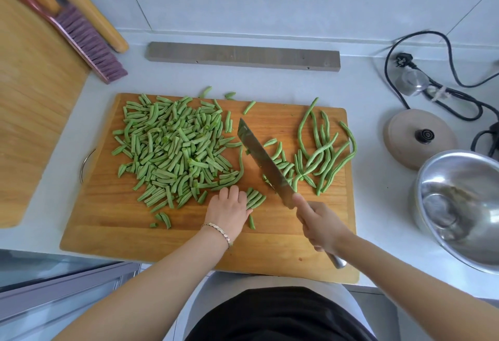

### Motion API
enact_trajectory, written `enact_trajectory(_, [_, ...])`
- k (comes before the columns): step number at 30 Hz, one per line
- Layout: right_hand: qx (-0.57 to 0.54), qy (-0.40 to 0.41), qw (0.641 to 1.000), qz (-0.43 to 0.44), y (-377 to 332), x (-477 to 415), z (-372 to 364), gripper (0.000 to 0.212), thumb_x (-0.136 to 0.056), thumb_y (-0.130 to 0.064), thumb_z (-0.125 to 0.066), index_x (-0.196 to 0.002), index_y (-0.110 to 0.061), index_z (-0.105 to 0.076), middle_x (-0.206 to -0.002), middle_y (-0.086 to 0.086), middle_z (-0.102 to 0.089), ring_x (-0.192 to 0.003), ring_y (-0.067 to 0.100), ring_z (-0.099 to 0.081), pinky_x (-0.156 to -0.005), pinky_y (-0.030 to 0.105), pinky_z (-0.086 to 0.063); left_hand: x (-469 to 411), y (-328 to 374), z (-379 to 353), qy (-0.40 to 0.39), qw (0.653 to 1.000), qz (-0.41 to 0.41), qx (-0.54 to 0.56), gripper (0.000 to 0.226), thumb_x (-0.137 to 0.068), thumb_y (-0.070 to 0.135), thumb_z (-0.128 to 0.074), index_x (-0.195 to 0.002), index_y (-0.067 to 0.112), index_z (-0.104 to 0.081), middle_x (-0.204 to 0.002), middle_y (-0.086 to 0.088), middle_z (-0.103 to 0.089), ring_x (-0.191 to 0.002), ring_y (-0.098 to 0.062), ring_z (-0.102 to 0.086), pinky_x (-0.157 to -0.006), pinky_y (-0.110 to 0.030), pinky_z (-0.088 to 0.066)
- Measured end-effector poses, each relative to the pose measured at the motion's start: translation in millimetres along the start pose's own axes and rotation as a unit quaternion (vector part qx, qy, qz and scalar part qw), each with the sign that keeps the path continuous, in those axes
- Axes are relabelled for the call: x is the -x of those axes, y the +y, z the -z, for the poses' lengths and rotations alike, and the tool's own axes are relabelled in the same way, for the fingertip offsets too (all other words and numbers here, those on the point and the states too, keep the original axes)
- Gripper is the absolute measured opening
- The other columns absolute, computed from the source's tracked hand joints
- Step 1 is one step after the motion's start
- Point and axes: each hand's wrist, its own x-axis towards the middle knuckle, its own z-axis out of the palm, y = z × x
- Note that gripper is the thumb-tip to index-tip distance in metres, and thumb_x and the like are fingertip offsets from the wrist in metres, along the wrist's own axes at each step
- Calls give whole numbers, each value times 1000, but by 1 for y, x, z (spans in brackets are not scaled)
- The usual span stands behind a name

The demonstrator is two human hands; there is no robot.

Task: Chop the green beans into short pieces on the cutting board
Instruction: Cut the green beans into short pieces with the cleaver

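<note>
text: none legible | labels: none | numbers: none

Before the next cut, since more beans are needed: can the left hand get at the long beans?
Probably not directly. The knife, held in the right hand, lies slanted across the board between the left hand and the long beans. It would have to lift first.
</note>
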Motion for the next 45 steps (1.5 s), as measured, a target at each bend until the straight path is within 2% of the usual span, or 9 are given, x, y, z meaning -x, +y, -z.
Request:
enact_trajectory(3, [-16,0,1000,11,-3,12,14,52,-87,-60,-37,-60,-16,-32,-40,-7,-29,-32,9,-23,-36,15,-23,-7,1,-1,-4,1000,0,14,44,-97,43,-35,-121,7,-44,-117,-9,-46,-106,-25,-46,-80,-29,-40])
enact_trajectory(7, [-7,-23,1000,7,-5,30,28,53,-75,-66,-36,-58,-16,-30,-40,-6,-26,-33,10,-19,-36,16,-22,-16,8,5,68,996,-12,51,43,-63,39,-81,-80,5,-62,-74,-8,-56,-63,-22,-55,-50,-26,-44])
enact_trajectory(10, [29,-42,999,6,-1,40,33,55,-72,-68,-35,-61,-15,-31,-41,-7,-26,-34,11,-19,-37,18,-22,-14,6,2,61,991,14,119,48,-80,42,-65,-102,1,-60,-93,-13,-58,-84,-27,-56,-69,-31,-47])
enact_trajectory(12, [50,-46,998,-1,3,45,32,56,-70,-70,-35,-63,-15,-31,-40,-9,-26,-34,10,-19,-37,18,-22,-5,0,-2,78,987,48,133,60,-74,49,-69,-108,0,-60,-96,-14,-60,-88,-29,-57,-72,-35,-49])
enact_trajectory(17, [76,-55,995,-20,11,51,25,59,-67,-72,-35,-66,-14,-32,-40,-11,-27,-34,6,-20,-37,17,-22,10,-10,-11,107,983,81,123,64,-51,52,-82,-91,4,-71,-80,-9,-66,-70,-28,-61,-56,-34,-53])
enact_trajectory(23, [153,-33,987,-23,19,47,19,60,-77,-71,-29,-69,-12,-37,-44,-9,-34,-32,5,-28,-44,18,-29,8,-4,-10,170,976,41,128,38,-47,35,-89,-75,12,-75,-74,-1,-67,-64,-25,-60,-48,-28,-45])
enact_trajectory(28, [177,-25,984,-23,21,40,13,58,-84,-70,-27,-72,-13,-35,-52,-4,-32,-43,10,-25,-50,25,-28,4,0,-13,162,973,23,161,34,-45,23,-92,-69,8,-73,-73,-2,-66,-56,-21,-59,-37,-24,-44])
enact_trajectory(40, [205,-21,978,-14,12,31,0,65,-72,-74,-17,-73,-12,-37,-67,6,-43,-59,16,-37,-62,28,-34,0,0,-5,137,979,27,152,35,-37,25,-94,-58,9,-71,-64,1,-63,-51,-18,-58,-35,-15,-33])
enact_trajectory(45, [179,-21,983,-24,22,38,4,60,-84,-69,-23,-74,-12,-38,-60,2,-38,-52,13,-31,-56,27,-32,0,2,-4,126,983,37,127,35,-35,28,-94,-53,10,-69,-60,0,-60,-48,-19,-57,-34,-14,-23])
